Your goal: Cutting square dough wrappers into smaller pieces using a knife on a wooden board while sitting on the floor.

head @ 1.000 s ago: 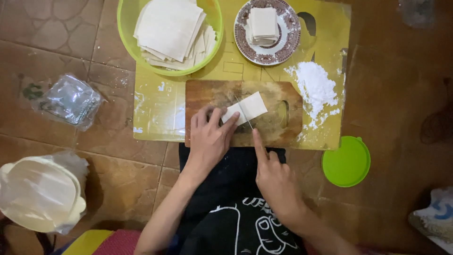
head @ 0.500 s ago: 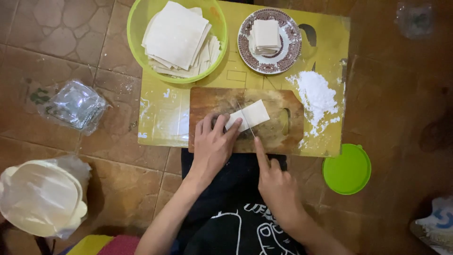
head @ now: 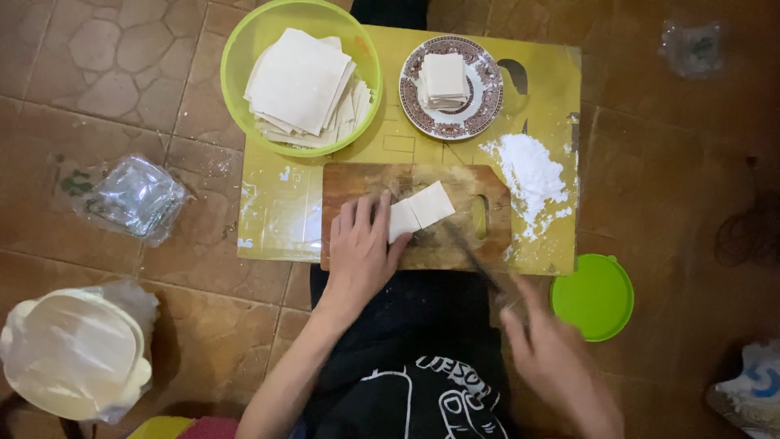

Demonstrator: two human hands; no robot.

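My left hand point(head: 360, 248) lies flat on a wooden cutting board point(head: 356, 183), fingers pressing the left part of a stack of white dough squares point(head: 421, 209). My right hand point(head: 552, 362), blurred, grips a knife point(head: 471, 256) whose blade runs up to the stack's lower edge. The stack shows a cut line across its middle. A green bowl point(head: 244, 49) with large white dough sheets stands at the back left. A patterned plate point(head: 479, 106) holding small cut squares stands to its right.
A yellow mat point(head: 544, 57) lies under board, bowl and plate, with a pile of white flour point(head: 532, 175) on its right side. A green lid point(head: 595, 295) lies on the tiled floor at right. Crumpled clear plastic point(head: 134, 197) and a white bag-wrapped container point(head: 73, 354) sit left.
My right hand has pulled back toward me and to the right with the knife, away from the stack. The left hand stays on the dough.
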